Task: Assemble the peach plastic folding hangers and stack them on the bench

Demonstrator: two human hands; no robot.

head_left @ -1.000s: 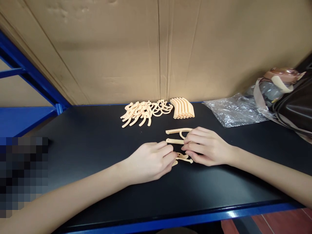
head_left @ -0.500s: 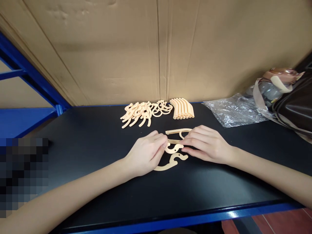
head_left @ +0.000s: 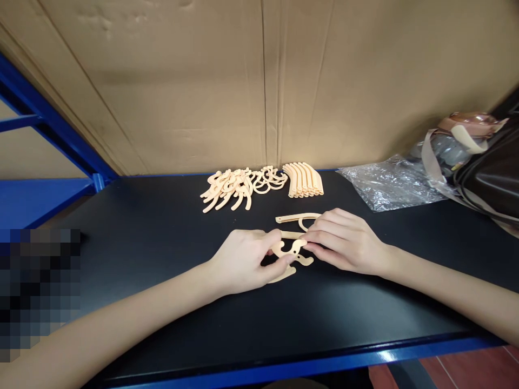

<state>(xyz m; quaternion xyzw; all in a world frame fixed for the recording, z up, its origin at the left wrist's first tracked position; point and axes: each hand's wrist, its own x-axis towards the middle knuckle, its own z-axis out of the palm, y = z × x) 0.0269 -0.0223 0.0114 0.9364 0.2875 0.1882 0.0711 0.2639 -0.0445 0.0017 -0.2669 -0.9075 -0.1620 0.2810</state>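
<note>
One cream curved hook (head_left: 298, 247) is pinched in my left hand (head_left: 245, 262) over the black counter (head_left: 259, 335). The fingertips of my right hand (head_left: 346, 240) meet its right end; whether they grip it, I cannot tell. A second hook (head_left: 305, 261) lies beneath it, partly covered. Farther back, I see a loose heap of curved pieces (head_left: 233, 183) and a neat stack of bent strips (head_left: 305, 183).

The left hand (head_left: 243, 262) has spread its thumb away from its fingers.
</note>
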